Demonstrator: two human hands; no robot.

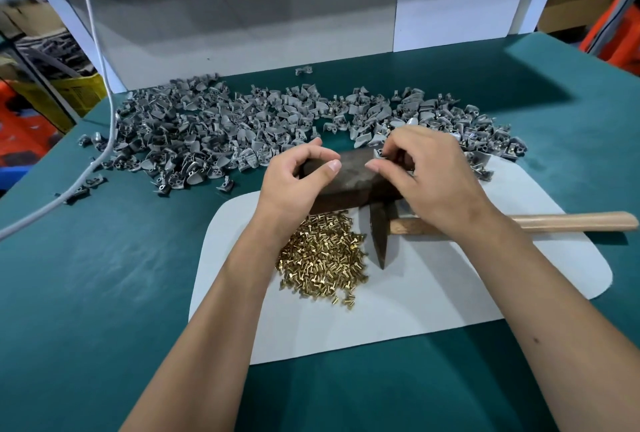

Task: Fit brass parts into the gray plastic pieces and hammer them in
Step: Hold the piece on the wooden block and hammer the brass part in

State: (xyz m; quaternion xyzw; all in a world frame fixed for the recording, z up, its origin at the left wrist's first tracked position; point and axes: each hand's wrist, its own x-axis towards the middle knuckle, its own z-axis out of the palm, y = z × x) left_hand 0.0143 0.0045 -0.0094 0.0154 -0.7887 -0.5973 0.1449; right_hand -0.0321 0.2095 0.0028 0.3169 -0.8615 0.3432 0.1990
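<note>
A dark rusty metal block (349,178) lies on a white mat (415,293). My left hand (298,175) rests curled on the block's left end; whether it holds anything is hidden. My right hand (422,171) pinches a small gray plastic piece (378,154) over the block's right end. A heap of brass parts (322,258) lies on the mat just in front of the block. A hammer (381,234) with a wooden handle (571,222) lies on the mat under my right wrist, head pointing toward me. Many gray plastic pieces (225,126) are spread behind the block.
The green table top (86,275) runs to an edge at the left. A white cable (104,102) drapes down across the left side of the gray pile. A white back panel (277,22) stands behind. Crates and boxes sit beyond the table on both sides.
</note>
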